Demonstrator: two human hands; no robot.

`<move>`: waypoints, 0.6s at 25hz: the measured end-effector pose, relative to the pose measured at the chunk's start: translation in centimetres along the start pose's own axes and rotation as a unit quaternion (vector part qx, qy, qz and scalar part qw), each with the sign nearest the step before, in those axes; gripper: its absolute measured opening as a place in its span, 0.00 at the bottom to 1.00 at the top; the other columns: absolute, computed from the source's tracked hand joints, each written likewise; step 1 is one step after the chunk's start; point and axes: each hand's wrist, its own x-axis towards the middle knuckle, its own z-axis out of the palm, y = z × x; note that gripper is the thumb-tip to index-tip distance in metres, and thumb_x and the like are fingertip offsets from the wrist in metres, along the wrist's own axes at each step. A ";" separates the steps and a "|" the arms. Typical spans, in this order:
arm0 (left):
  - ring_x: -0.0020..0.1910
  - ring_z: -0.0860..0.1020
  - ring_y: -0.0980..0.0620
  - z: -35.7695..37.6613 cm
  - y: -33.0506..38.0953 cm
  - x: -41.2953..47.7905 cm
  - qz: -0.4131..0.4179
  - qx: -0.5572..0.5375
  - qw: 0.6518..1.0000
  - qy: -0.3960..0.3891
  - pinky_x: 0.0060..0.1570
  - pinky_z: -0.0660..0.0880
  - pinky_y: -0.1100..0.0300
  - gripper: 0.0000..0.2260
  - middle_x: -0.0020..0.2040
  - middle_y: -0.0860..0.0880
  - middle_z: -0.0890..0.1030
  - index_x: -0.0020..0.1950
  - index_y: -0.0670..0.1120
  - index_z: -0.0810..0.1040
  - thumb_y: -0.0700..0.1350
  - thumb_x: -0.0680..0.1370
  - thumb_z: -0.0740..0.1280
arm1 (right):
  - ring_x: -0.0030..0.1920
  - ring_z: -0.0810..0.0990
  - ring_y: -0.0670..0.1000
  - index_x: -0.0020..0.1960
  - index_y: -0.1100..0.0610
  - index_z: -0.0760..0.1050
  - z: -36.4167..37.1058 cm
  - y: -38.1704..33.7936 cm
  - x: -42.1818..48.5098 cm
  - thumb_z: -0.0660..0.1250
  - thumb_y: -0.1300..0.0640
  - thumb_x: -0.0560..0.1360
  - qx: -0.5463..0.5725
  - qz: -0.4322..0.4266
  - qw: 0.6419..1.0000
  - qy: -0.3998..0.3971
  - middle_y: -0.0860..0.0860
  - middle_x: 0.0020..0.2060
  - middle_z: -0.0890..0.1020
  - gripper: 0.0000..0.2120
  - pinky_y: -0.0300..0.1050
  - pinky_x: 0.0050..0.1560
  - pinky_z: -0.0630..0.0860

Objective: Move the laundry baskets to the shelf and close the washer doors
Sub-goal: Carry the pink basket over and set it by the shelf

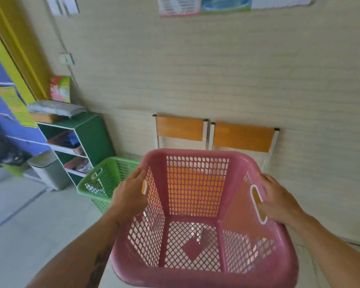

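Observation:
I hold an empty pink laundry basket [195, 204] up in front of me, in the lower middle of the head view. My left hand [129, 194] grips its left handle and my right hand [279, 202] grips its right handle, fingers through the white-rimmed slot. A green laundry basket [104, 179] stands on the floor just left of the pink one, beside the green shelf unit [87, 132]. No washer is in view.
Two orange-backed chairs [243, 137] stand against the beige wall behind the pink basket. A grey bin [48, 169] sits left of the shelf. The shelf holds bundles on top and items on its boards. Pale tiled floor [29, 225] lies at the lower left.

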 end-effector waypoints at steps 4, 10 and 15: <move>0.53 0.80 0.50 -2.4 -7.1 4.6 -0.038 0.036 0.998 0.046 0.43 0.77 0.58 0.40 0.75 0.58 0.66 0.77 0.55 0.60 0.40 0.68 0.69 | 0.56 0.78 0.55 0.76 0.44 0.54 3.1 -7.5 9.1 0.68 0.63 0.65 0.014 -0.061 0.998 -0.005 0.45 0.70 0.66 0.44 0.49 0.46 0.79; 0.53 0.80 0.45 -6.6 -17.6 10.6 -0.114 0.071 0.988 0.079 0.43 0.79 0.50 0.34 0.74 0.60 0.66 0.74 0.54 0.64 0.42 0.68 0.67 | 0.73 0.66 0.56 0.79 0.49 0.50 7.4 -19.3 20.3 0.68 0.62 0.66 0.003 -0.115 0.993 -0.018 0.45 0.79 0.56 0.47 0.55 0.62 0.75; 0.55 0.80 0.44 -8.6 -29.6 16.7 -0.112 0.065 0.985 0.110 0.44 0.79 0.49 0.35 0.74 0.58 0.67 0.74 0.56 0.64 0.42 0.68 0.67 | 0.74 0.64 0.56 0.80 0.51 0.50 13.3 -29.9 26.9 0.68 0.62 0.68 0.004 -0.125 0.992 -0.004 0.47 0.79 0.54 0.45 0.53 0.65 0.71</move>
